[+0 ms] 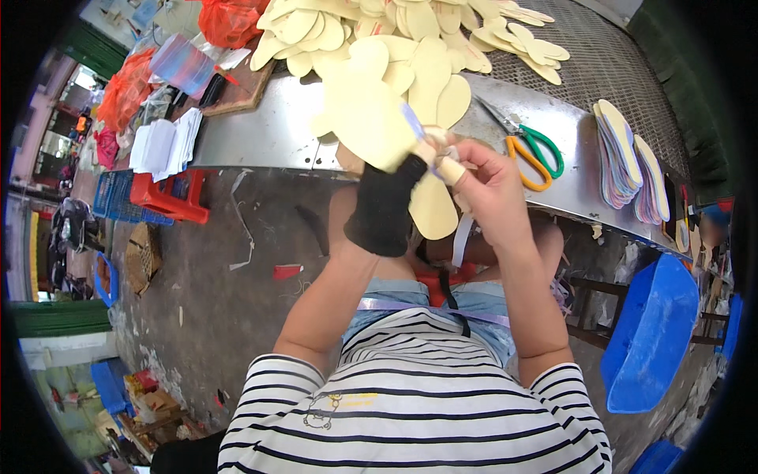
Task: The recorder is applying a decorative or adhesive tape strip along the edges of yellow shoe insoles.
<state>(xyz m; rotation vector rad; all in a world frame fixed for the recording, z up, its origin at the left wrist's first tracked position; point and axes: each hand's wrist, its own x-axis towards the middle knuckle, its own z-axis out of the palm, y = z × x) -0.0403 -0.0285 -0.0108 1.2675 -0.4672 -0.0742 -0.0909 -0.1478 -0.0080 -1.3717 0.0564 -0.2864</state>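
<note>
My left hand (387, 201), in a black fingerless glove, is closed on a cream insole (363, 118) over the bench's near edge. My right hand (499, 193) meets it there, thumb and fingers pinched together at the insole's edge, with beige wraps on some fingertips. Between the hands runs a pale lilac strip (411, 122) along the insole's edge. Below the right hand dangles a whitish strip (463, 241). Under the hands shows the rounded end of a cream insole piece (433, 212); whether it belongs to the held one I cannot tell.
Many loose cream insoles (430, 67) heap on the metal bench (260, 130). Scissors (533, 154) with green and orange handles lie right of my hands, before stacked insoles (616, 154). White papers (166, 144) sit left, above a red stool (170, 196). A blue tub (651, 336) stands at right.
</note>
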